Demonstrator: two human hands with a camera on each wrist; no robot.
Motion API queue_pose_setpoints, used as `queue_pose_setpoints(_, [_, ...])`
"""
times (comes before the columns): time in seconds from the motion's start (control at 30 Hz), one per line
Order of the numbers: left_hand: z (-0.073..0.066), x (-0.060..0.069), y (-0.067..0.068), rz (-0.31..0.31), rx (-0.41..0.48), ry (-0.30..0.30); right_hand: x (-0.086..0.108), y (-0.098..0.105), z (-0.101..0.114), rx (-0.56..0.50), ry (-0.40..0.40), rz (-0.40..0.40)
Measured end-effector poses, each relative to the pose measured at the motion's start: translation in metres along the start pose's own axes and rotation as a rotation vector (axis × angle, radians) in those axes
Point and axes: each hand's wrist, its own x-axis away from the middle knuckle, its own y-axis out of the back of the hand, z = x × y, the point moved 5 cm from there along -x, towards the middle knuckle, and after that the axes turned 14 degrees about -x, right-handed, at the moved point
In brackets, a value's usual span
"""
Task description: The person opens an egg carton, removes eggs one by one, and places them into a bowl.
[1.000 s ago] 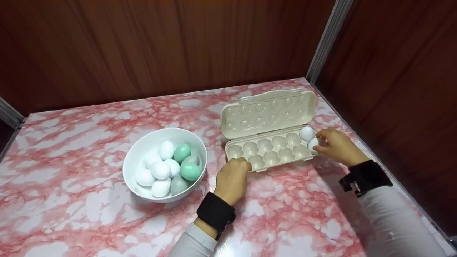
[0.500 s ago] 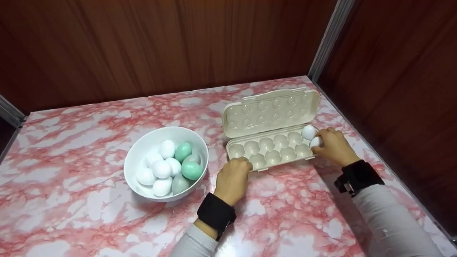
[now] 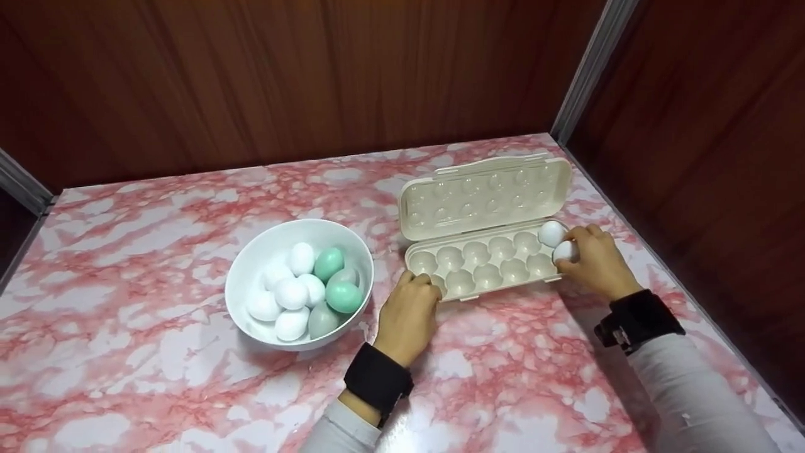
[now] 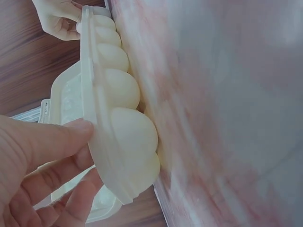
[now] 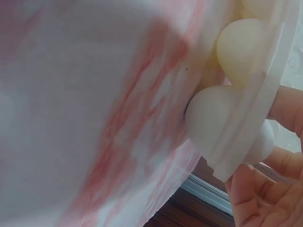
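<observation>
A cream plastic egg carton [image 3: 512, 288] lies at the right of the table in the head view, its lid [image 3: 484, 198] raised behind it. My left hand [image 3: 410, 311] pinches the carton's near left corner; in the left wrist view the thumb [image 4: 78, 130] touches the outside of the rim. At the other end, my right hand [image 3: 597, 261] holds a white egg [image 3: 565, 251] in the near right cup, with the thumb and fingers about it. A second white egg [image 3: 551, 233] sits in the cup behind. The cups to the left show no eggs.
A white bowl [image 3: 236, 270] holding several white, green and grey eggs stands left of the carton. Wood-grain panels [image 3: 302, 82] border the back and right of the red-and-white marbled table [image 3: 157, 390].
The head view has shifted slightly, so the bowl and carton appear a little further right. My right fingers stay around the egg and my left hand stays at the carton's corner.
</observation>
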Motion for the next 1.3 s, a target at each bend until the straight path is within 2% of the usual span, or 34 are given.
queue_pose_setpoints(0.17, [0.005, 0.002, 0.002, -0.02, -0.003, 0.001, -0.001, -0.001, 0.018, -0.02, 0.079, -0.089])
queue_pose_setpoints(0.3, [0.008, 0.002, 0.004, -0.012, -0.019, 0.001, -0.006, -0.002, 0.044, -0.065, 0.117, -0.138])
queue_pose_setpoints(0.5, [0.014, 0.005, 0.007, -0.008, -0.016, 0.007, -0.017, -0.017, 0.098, -0.147, 0.23, -0.127])
queue_pose_setpoints(0.73, [0.019, 0.009, 0.012, -0.022, -0.006, 0.014, -0.029, -0.035, 0.158, -0.206, 0.344, -0.036])
queue_pose_setpoints(1.0, [0.017, 0.018, 0.014, -0.023, 0.005, -0.004, -0.053, -0.056, 0.206, -0.279, 0.437, 0.113])
queue_pose_setpoints(1.13, [0.014, 0.026, 0.011, 0.016, 0.016, -0.031, -0.069, -0.07, 0.226, -0.305, 0.462, 0.227])
queue_pose_setpoints(1.3, [0.011, 0.031, 0.008, 0.12, 0.033, -0.094, -0.082, -0.088, 0.249, -0.308, 0.478, 0.377])
